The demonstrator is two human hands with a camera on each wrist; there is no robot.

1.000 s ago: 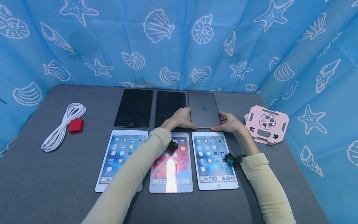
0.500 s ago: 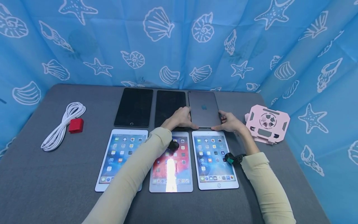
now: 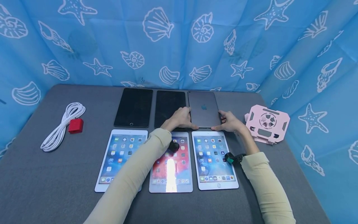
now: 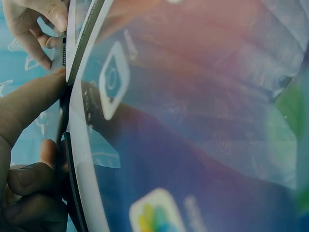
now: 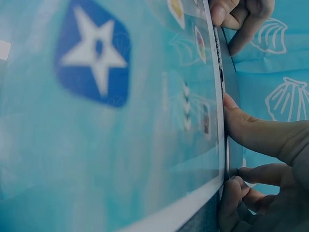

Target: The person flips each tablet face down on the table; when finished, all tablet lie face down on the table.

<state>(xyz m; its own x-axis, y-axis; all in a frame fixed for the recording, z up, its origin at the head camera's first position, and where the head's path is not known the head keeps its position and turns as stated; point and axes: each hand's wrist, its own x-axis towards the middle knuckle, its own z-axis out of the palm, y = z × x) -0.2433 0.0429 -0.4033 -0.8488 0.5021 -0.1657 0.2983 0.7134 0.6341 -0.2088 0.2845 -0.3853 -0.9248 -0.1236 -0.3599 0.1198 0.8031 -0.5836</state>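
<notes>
A grey tablet [image 3: 203, 109] lies back side up at the right of the back row, its logo showing. My left hand [image 3: 181, 119] grips its near left corner and my right hand [image 3: 227, 122] grips its near right corner, thumbs on the near edge. In the left wrist view my thumb [image 4: 29, 104] presses the tablet's dark edge [image 4: 64, 121]. The right wrist view shows my thumb [image 5: 251, 130] on the same tablet [image 5: 232, 92]. Two black tablets [image 3: 134, 107] [image 3: 170, 107] lie face up to its left.
Three white tablets with lit screens [image 3: 121, 158] [image 3: 171, 165] [image 3: 213, 160] lie in the front row under my forearms. A coiled white cable [image 3: 62, 126] with a red block [image 3: 76, 125] lies at left. A pink stand [image 3: 267, 123] sits at right. Blue shell-print curtain surrounds the grey table [image 3: 42, 186].
</notes>
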